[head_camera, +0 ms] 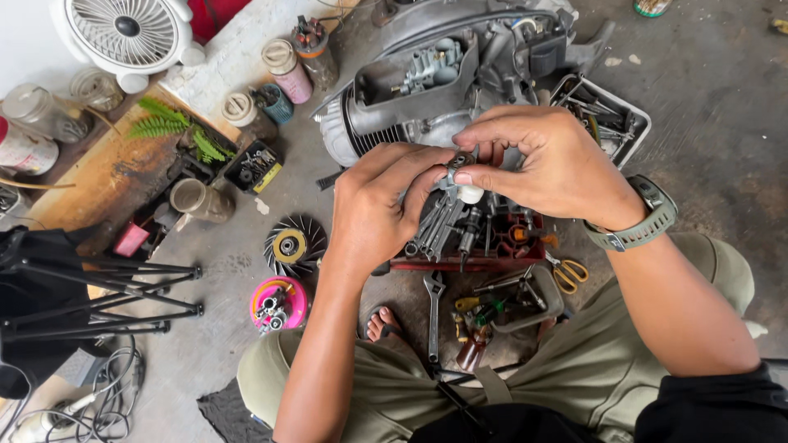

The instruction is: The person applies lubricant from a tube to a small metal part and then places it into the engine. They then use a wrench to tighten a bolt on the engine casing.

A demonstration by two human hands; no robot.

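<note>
Small metal part (460, 162) sits pinched between both hands above the red tool tray (460, 264), near the engine (427, 90); right hand (550, 164) fingers grip it from the right, left hand (382, 205) fingers steady it.

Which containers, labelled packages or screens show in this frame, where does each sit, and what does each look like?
Pink-labelled jar: top centre-left on the floor, cylindrical, pale lid.
Teal tin: beside it, round, holding small tools.
Clear plastic jars: far left, round, see-through.
Pink round tub: floor, lower left of the left hand, holding small parts.
Wristwatch: right hand wrist, green strap; its screen is not readable.
</note>
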